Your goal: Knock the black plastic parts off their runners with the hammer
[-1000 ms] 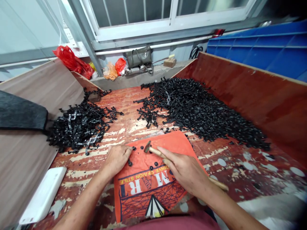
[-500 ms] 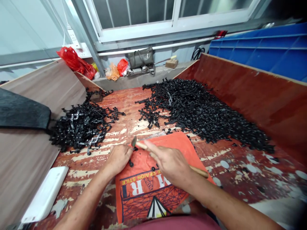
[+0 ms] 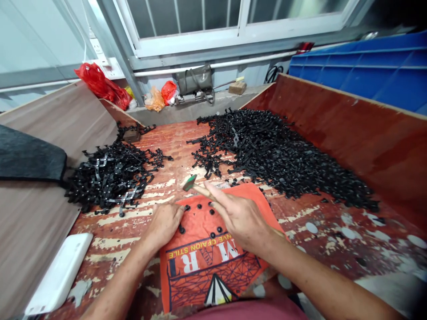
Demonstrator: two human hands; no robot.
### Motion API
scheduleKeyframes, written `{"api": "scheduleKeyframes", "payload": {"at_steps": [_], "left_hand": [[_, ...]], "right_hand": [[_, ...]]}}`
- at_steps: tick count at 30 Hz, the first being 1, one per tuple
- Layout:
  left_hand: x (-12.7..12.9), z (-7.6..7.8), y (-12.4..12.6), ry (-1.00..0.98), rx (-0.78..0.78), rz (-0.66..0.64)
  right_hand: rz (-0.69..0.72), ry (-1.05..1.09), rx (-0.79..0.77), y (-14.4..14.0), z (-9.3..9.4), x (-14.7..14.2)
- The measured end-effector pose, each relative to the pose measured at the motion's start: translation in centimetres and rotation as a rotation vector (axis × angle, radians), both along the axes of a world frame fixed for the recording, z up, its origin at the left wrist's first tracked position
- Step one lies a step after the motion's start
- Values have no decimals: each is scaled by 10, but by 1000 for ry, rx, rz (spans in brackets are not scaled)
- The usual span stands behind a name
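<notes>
In my right hand [image 3: 245, 221] is a hammer [image 3: 190, 182], gripped by its light wooden handle. Its small greenish head is raised above the far left edge of an orange-red printed cloth [image 3: 247, 195]. My left hand [image 3: 166, 224] rests at the cloth's left edge, its fingers closed on a small black part [image 3: 182, 230] that is mostly hidden beneath them. A round black knob [image 3: 187, 207] shows beside the fingertips. Several loose black knobs [image 3: 211, 212] lie on the cloth between my hands.
A large heap of black parts [image 3: 267, 142] lies at the right against a red-brown board [image 3: 350, 120]. A smaller pile of black linkages [image 3: 110, 178] is at the left, near a dark padded panel [image 3: 30, 153]. A white power bank [image 3: 60, 271] lies front left; a blue crate [image 3: 363, 71] stands beyond the right board.
My right hand has lifted the hammer head up and away from beside my left fingers. My left hand has stayed in place.
</notes>
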State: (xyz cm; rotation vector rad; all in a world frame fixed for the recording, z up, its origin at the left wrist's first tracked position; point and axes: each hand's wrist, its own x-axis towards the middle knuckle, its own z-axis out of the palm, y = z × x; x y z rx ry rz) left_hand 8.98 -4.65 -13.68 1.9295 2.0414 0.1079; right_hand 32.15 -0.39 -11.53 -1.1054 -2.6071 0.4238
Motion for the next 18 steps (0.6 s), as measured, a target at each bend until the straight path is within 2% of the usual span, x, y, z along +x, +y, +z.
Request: {"api": "scheduleKeyframes", "payload": {"at_steps": [5,8,11,13,16,18], "left_hand": [[0,-3,1,0,-13,13],[2,3,-3,-9,20,9],[11,16,-12,-51,123,-65],[21,26,-17,-111,227,-119],[35,32,-22,-229,354,-138],[39,32,-24,-296,445,-131]], "right_hand": [[43,-164,-58,-1,-1,-6],[10,42,-115,4,7,-2],[-83,342,-227,10,16,1],[-60,485,-405,9,17,-1],[51,633,-853,1,8,-8],[27,760,-1047,-6,1,-12]]}}
